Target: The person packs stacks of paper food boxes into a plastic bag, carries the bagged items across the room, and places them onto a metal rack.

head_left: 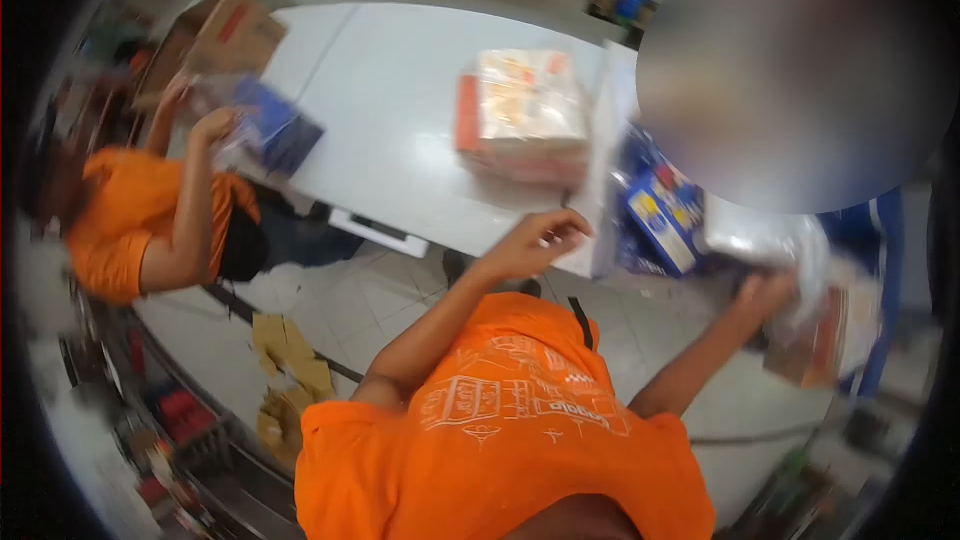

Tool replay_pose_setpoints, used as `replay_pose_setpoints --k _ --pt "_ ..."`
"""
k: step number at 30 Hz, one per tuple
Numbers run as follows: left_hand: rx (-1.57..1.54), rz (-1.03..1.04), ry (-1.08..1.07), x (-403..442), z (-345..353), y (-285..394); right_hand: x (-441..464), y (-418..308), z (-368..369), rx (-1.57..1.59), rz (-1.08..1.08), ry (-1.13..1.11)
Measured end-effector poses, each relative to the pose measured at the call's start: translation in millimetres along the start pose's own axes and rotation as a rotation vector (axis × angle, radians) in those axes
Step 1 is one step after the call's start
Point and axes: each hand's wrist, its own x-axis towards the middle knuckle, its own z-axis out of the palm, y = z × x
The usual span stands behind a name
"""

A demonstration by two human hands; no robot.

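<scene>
My left hand (540, 243) is over the near edge of the white table (390, 90), its fingers curled loosely and apart, with nothing in them. On the table beyond it lies a stack of plastic-wrapped packs, a white and yellow one (530, 98) on top of a red-orange one (467, 120). My right hand (768, 292) reaches out to the right and is closed on a clear plastic bag (800, 260). Left of that hand sits a blue and yellow box (660, 230) among blue packages. The right fingertips are blurred.
At the left a co-worker in orange (150, 210) holds a blue package in clear plastic (275, 125) beside an open cardboard box (240, 35). A blurred round patch covers the upper right. Yellow cardboard pieces (285, 360) are on the floor side, lower left.
</scene>
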Motion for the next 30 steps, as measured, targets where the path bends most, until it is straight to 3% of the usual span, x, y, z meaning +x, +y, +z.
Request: replay_pose_setpoints --k 7,10,13,15,16,20,23,25,27,30 --pt "-0.101 0.063 -0.038 -25.1 -61.9 13.3 -68.3 -40.3 43.2 -0.664 -0.687 -0.21" --pt "-0.272 -0.015 -0.038 -29.9 -88.1 2.5 -107.4 -34.9 68.7 -0.724 -0.706 -0.421" --pt "-0.834 -0.08 -0.168 -42.2 -133.2 8.7 -147.4 -27.6 97.5 -0.801 -0.59 -0.738" --pt "-0.689 0.16 -0.027 -63.0 -159.8 -44.7 -173.0 -19.1 126.3 -0.857 -0.466 -1.005" --pt "-0.705 0.146 0.032 -70.9 -178.8 -50.4 -188.0 -15.6 144.4 -0.878 -0.405 -1.136" --pt "-1.007 -0.167 0.197 -90.3 -248.4 -49.7 -254.3 25.4 237.1 -0.831 -0.281 -1.56" --pt "-1.172 -0.313 0.168 -83.6 -298.9 -28.8 -311.1 85.6 309.6 -0.675 -0.281 -1.741" --pt "-1.374 -0.452 0.103 -71.6 -323.0 -9.3 -338.2 132.9 349.4 -0.473 -0.341 -1.747" --pt "-1.582 -0.587 0.057 -63.8 -335.8 9.7 -360.4 189.1 366.6 -0.282 -0.315 -1.583" --pt "-1.935 -0.824 0.045 -58.5 -340.8 20.6 -356.2 198.3 388.8 -0.395 -0.376 -1.692"
